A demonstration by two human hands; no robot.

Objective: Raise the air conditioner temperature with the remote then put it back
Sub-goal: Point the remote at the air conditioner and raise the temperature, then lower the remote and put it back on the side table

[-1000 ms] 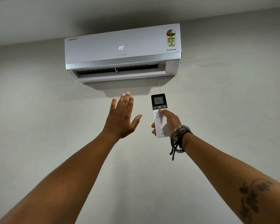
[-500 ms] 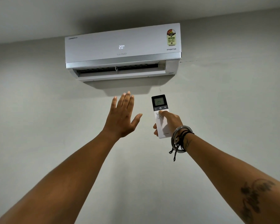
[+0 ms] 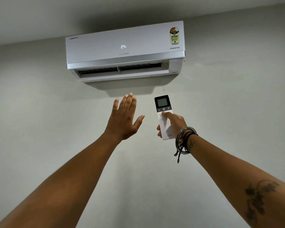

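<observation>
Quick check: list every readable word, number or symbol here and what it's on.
"24" on the AC front display.
"INVERTER" on the AC, right side.
"LLOYD" on the AC, faint, and on the remote foot.
"-", power symbol, "+" on the remote.
Energy sticker, top-left AC label, remote screen: unreadable.

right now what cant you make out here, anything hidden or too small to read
- Remote screen, head view: lit but washed out, no digits readable.
- Remote's middle buttons: covered by the thumb of the right hand.
- Rating sticker on the AC: print too small to read.
- Inside the AC vent: dark, nothing to tell.
- Where the remote goes back: out of frame.
- Left hand: palm faces away.
</observation>
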